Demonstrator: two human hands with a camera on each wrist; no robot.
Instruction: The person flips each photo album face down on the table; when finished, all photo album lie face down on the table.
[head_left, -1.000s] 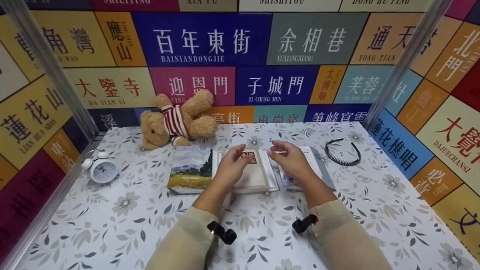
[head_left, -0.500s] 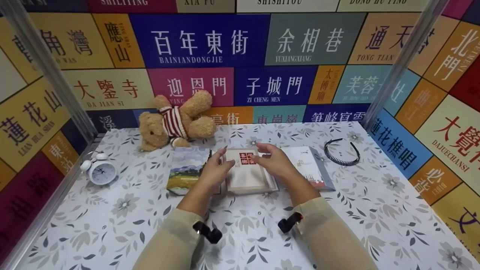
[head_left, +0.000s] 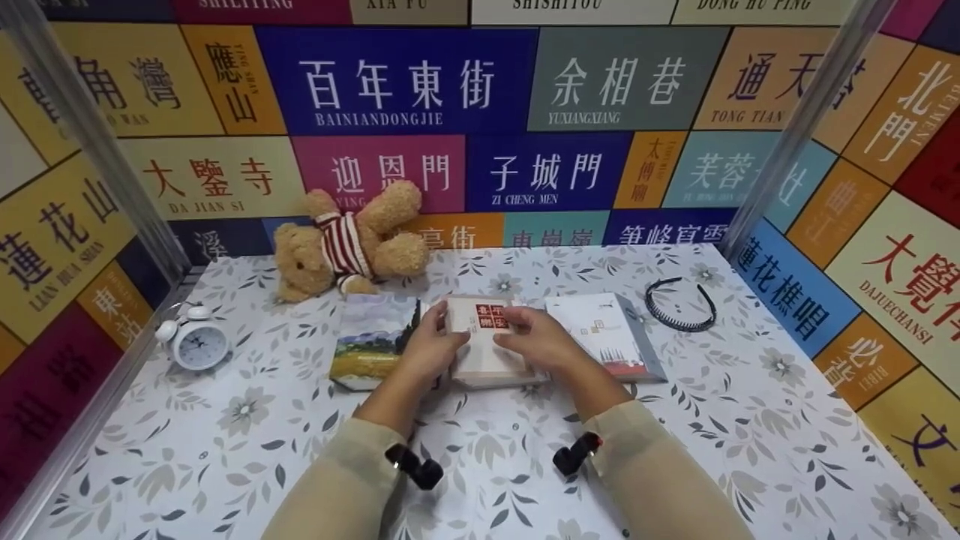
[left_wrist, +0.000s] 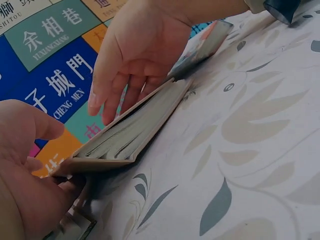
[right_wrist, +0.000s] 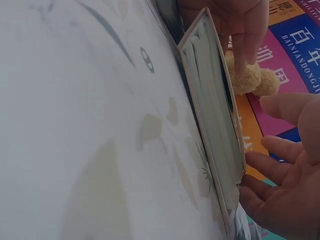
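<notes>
Though uneven, pages (left_wrist: pixel 137 127) inside beige book (head_left: pixel 487 356)

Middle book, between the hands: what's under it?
Flowered tablecloth shows in front of the middle book's near edge. Directly under it, everything is covered by the book itself, and the left hand hides part of its left edge.
</notes>
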